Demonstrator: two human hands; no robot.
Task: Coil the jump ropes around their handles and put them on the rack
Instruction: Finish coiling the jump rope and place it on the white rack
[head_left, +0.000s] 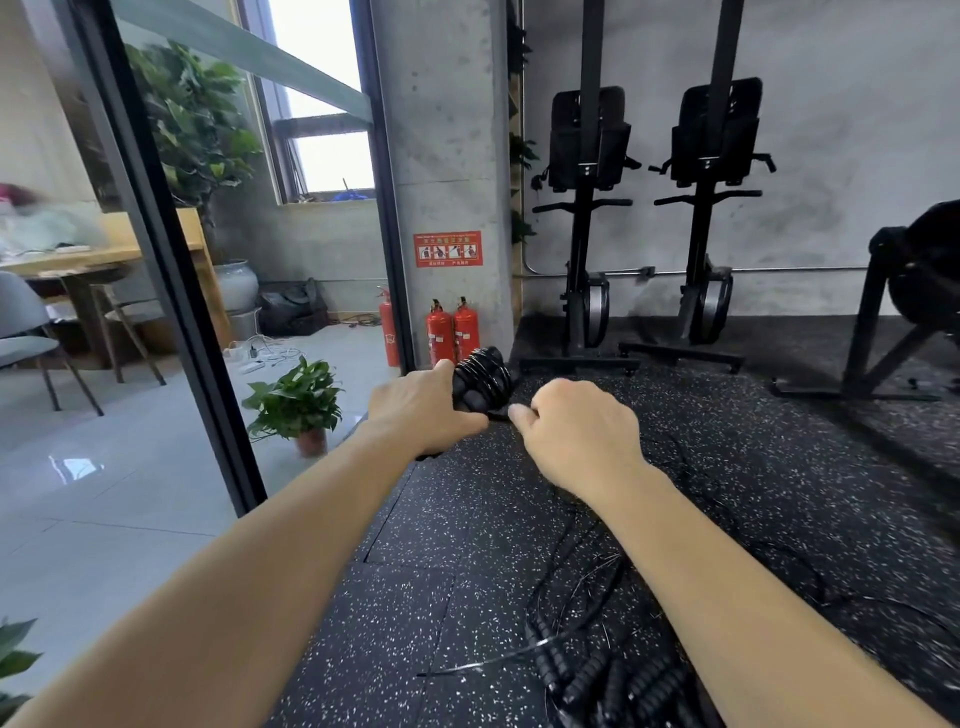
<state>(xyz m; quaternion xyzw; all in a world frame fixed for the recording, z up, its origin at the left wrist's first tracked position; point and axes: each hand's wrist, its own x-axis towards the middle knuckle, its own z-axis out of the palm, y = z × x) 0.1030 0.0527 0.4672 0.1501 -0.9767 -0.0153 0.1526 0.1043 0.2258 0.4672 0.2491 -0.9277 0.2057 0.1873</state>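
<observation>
Loose ropes (597, 670) on floor (457, 525) | left hand (421, 410) grips coiled rope (480, 376) | right hand (576, 431) pinches it

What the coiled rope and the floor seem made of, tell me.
The coiled rope: black ribbed turns, matte, probably plastic or rubber. The floor: likely rubber tiles, black with white flecks, matte, seams visible.

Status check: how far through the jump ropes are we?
Nothing visibly finished yet. One rope is nearly wound: the left hand grips the tight black bundle while the right hand pinches the rope end. Left: loose ropes lie tangled on the mat, and no rack is in view.
</observation>
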